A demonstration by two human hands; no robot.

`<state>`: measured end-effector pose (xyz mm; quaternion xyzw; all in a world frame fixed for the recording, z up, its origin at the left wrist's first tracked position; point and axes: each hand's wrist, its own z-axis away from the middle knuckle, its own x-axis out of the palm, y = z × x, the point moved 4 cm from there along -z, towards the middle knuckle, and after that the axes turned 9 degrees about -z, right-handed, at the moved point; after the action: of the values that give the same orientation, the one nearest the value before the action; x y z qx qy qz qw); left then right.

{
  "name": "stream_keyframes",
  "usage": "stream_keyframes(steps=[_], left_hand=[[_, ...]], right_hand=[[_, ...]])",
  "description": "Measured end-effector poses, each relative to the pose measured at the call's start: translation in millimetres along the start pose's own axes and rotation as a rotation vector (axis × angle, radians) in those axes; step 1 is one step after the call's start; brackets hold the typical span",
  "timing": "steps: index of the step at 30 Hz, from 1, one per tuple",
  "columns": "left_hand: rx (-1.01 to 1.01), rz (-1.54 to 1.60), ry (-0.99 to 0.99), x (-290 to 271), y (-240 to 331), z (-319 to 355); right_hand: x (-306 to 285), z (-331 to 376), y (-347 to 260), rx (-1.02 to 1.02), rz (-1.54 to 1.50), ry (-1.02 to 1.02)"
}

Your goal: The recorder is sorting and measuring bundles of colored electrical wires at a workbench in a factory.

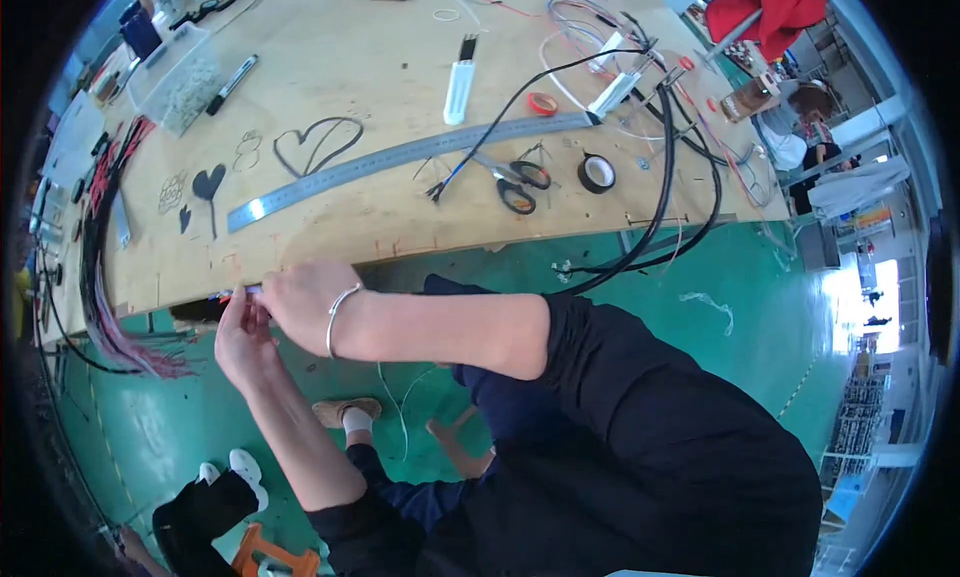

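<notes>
Gripping a small orange-and-white wire end (228,295) at the near edge of the plywood worktop (330,47), the left hand (240,337) and right hand (300,302) are held closed and pressed together, fingers pinched on it; the piece itself is mostly hidden. A silver bangle (338,317) is worn on the right wrist. Just to the left, a bundle of red and black wires (110,317) is draped over the worktop edge. Listed on the worktop: a long steel ruler (400,157) laid diagonally; black-handled scissors (515,182) beside a roll of black tape (597,173); a white strip tool (459,87); a black marker (232,84); a clear plastic box (180,77); black cable (665,177) looped off the far side. Heart shapes (318,145) are drawn on the wood. Green floor (740,307) is seen below.
</notes>
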<state>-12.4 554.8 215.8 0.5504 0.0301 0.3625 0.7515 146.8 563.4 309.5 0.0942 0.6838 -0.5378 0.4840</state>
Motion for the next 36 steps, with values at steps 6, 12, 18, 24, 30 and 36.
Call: stream_keyframes(steps=[6, 12, 18, 24, 30, 36], left_hand=[[-0.040, 0.081, 0.059, 37, -2, 18], [0.015, 0.100, 0.103, 24, 18, 32], [0.001, 0.098, 0.105, 30, 19, 29], [0.055, 0.096, 0.101, 27, 14, 16], [0.009, 0.163, 0.123, 25, 12, 20], [0.017, 0.155, 0.076, 24, 9, 20]], right_hand=[[-14, -14, 29, -0.103, -0.108, 0.119], [-9, -23, 21, 0.178, -0.365, -0.087], [-11, -18, 26, 0.281, -0.458, -0.100], [-2, -11, 34, 0.227, -0.482, -0.071], [-6, -6, 26, 0.093, -0.329, 0.028], [3, 0, 20, -0.038, -0.039, 0.182]])
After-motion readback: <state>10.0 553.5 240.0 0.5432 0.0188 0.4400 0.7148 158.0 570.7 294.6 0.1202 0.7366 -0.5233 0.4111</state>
